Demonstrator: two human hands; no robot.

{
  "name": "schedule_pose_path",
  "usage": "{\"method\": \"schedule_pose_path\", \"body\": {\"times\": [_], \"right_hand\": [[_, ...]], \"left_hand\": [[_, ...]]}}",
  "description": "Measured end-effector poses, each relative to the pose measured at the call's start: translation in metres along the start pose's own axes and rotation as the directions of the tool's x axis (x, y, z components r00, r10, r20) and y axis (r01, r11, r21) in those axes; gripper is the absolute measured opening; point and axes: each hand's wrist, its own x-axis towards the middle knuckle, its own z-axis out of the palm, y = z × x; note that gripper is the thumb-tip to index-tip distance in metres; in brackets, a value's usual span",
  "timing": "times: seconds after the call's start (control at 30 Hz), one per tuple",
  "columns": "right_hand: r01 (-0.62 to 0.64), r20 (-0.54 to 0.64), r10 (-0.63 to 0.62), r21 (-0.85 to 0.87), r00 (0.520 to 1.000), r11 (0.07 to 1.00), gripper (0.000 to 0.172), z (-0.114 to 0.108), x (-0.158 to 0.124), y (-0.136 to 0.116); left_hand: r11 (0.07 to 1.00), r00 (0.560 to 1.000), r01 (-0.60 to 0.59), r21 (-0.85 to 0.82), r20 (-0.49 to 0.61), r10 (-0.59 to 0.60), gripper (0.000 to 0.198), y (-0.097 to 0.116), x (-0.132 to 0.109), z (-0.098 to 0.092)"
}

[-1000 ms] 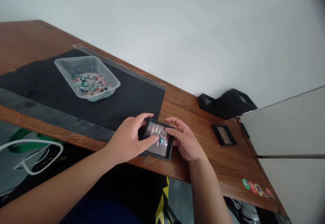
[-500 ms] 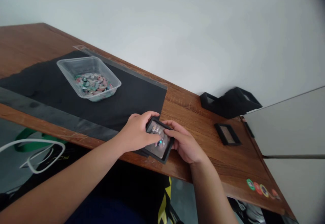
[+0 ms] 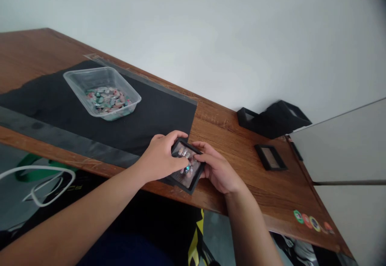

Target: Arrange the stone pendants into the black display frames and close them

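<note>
A small black-framed tray (image 3: 196, 179) with shiny, colourful pieces (image 3: 187, 168) on its surface is held tilted near the table's front edge. My left hand (image 3: 163, 157) grips its left side, fingers at the upper edge and thumb over the pieces. At the right side of the frame, my right hand (image 3: 218, 169) holds on, its thumb reaching over the surface and its other fingers partly hidden behind. A clear plastic container (image 3: 125, 85) of green, pink and pale pieces (image 3: 108, 98) stands on the black mat (image 3: 163, 109) to the left.
Black boxes (image 3: 268, 121) stand against the wall at the right. A similar black frame (image 3: 270, 157) lies on the wooden table (image 3: 223, 131). Round stickers (image 3: 306, 220) are near the front right edge. A white cable (image 3: 70, 173) hangs below the table at left.
The pieces on the framed tray have shifted slightly under my left thumb, and more of them show. Both hands keep their hold on the tray. The view has moved slightly.
</note>
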Motion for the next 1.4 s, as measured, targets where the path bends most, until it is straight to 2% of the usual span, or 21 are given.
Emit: {"method": "schedule_pose_path", "body": {"times": [0.3, 0.5, 0.57, 0.63, 0.7, 0.8, 0.9, 1.0, 1.1, 1.13, 1.2, 1.3, 1.37, 1.4], "right_hand": [[0.008, 0.044, -0.009, 0.023, 0.999, 1.0, 0.05, -0.001, 0.001, 0.0], [0.027, 0.004, -0.027, 0.019, 1.0, 0.999, 0.048, 0.0, 0.0, 0.001], [0.031, -0.027, -0.03, 0.046, 0.999, 0.998, 0.047, -0.001, 0.001, 0.001], [0.033, -0.076, -0.025, 0.105, 0.997, 0.994, 0.045, -0.002, 0.002, -0.001], [0.032, -0.112, -0.01, 0.195, 0.994, 0.98, 0.041, -0.004, 0.003, -0.003], [0.007, -0.065, 0.016, 0.335, 0.998, 0.942, 0.035, -0.004, 0.003, -0.006], [-0.053, 0.045, 0.038, 0.402, 0.998, 0.914, 0.032, -0.004, 0.0, -0.002], [-0.179, 0.237, 0.096, 0.363, 0.967, 0.914, 0.024, -0.004, -0.003, 0.007], [-0.295, 0.43, 0.164, 0.257, 0.888, 0.92, 0.039, -0.004, -0.005, 0.015], [-0.304, 0.459, 0.173, 0.228, 0.872, 0.925, 0.042, -0.004, -0.005, 0.017], [-0.273, 0.466, 0.154, 0.2, 0.872, 0.941, 0.038, -0.002, -0.007, 0.018], [-0.19, 0.47, 0.077, 0.197, 0.879, 0.962, 0.035, 0.002, -0.01, 0.018], [-0.19, 0.513, 0.075, 0.176, 0.855, 0.966, 0.037, 0.004, -0.012, 0.019], [-0.195, 0.529, 0.081, 0.163, 0.845, 0.967, 0.038, 0.005, -0.013, 0.02]], "left_hand": [[0.998, 0.997, -0.066, -0.01, -0.048, 0.065, 0.057, -0.002, -0.002, 0.003], [0.998, 0.998, -0.059, -0.036, -0.028, 0.058, 0.058, -0.003, -0.006, 0.001], [0.994, 0.999, -0.046, -0.101, -0.031, 0.044, 0.059, -0.007, -0.006, 0.001], [0.968, 0.999, -0.05, -0.246, -0.025, 0.045, 0.058, -0.012, -0.006, 0.0], [0.904, 0.994, -0.093, -0.418, 0.006, 0.105, 0.06, -0.017, -0.007, -0.001], [0.811, 0.96, -0.189, -0.554, 0.072, 0.272, 0.083, -0.021, -0.009, -0.001], [0.796, 0.935, -0.202, -0.571, 0.13, 0.33, 0.113, -0.021, -0.01, 0.0], [0.772, 0.95, -0.133, -0.621, 0.143, 0.279, 0.108, -0.02, -0.008, 0.003], [0.652, 0.963, -0.036, -0.757, 0.149, 0.226, 0.093, -0.019, -0.006, 0.005], [0.601, 0.963, 0.002, -0.799, 0.164, 0.215, 0.088, -0.018, -0.005, 0.005], [0.512, 0.952, 0.084, -0.855, 0.221, 0.211, 0.079, -0.015, -0.005, 0.003], [0.42, 0.886, 0.259, -0.87, 0.387, 0.255, 0.079, -0.008, -0.006, -0.003], [0.398, 0.827, 0.372, -0.838, 0.495, 0.268, 0.082, -0.005, -0.005, -0.008], [0.405, 0.815, 0.405, -0.82, 0.524, 0.248, 0.081, -0.004, -0.004, -0.011]]}}
